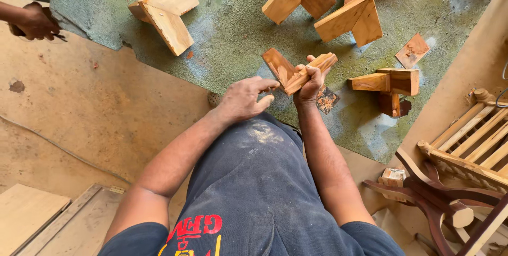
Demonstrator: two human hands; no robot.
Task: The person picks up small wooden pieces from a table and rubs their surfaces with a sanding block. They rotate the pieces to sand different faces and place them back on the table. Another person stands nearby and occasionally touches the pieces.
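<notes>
Now, right hand (309, 84) wrapped tight round a wood corner piece (296, 69), held up over the green mat (227, 28). Left hand (244, 99) loose and half open, fingertips by the near edge. Best to grip firm and keep the piece steady. No boxes or bowls in sight; more wood corners (165, 12) on the far mat.

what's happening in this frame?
A person seated over a green mat grips a small V-shaped wooden joint piece in the right hand. The left hand is beside it, fingers near the piece's lower arm. Similar angled wooden pieces lie on the mat. Another person's hand shows at far left, a wooden chair at right.
</notes>
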